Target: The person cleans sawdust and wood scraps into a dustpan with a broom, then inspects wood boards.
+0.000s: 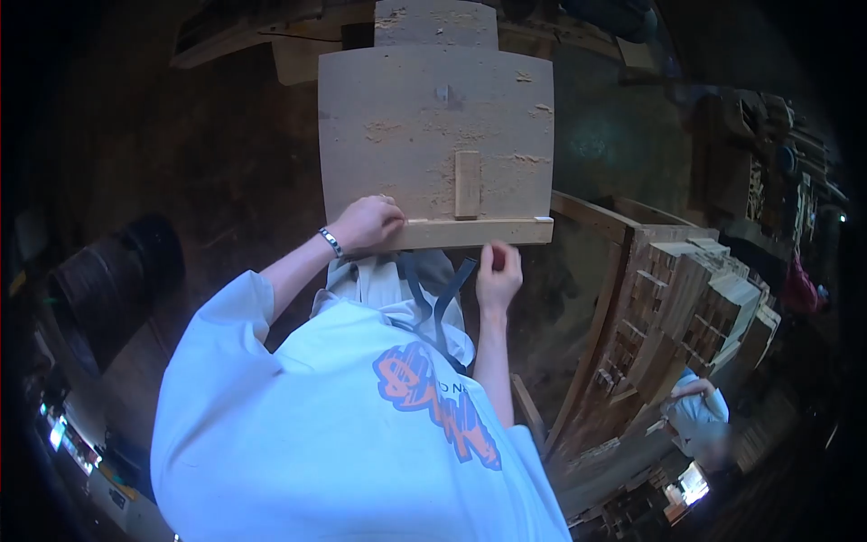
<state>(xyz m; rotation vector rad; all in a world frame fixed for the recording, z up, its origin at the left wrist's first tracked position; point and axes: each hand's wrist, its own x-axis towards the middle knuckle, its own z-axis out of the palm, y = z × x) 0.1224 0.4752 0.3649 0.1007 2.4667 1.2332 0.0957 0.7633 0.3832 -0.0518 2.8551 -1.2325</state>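
Observation:
My left hand point(368, 222), with a beaded bracelet at the wrist, rests with curled fingers at the left part of a wooden strip point(470, 234). The strip runs along the near edge of a pale board point(406, 99) strewn with shavings. My right hand point(499, 275) is just below the strip, thumb and fingers curled in towards each other. Whatever either hand may hold is hidden or too small to make out. A short wooden block point(467, 184) lies on the board, its near end against the strip.
To the right stands a large stack of cut wood pieces point(691, 298) beside a wooden frame point(591, 343). A dark drum point(113, 289) is at the left. Another person point(697, 415) is at the lower right. Dark straps point(442, 303) hang at my waist.

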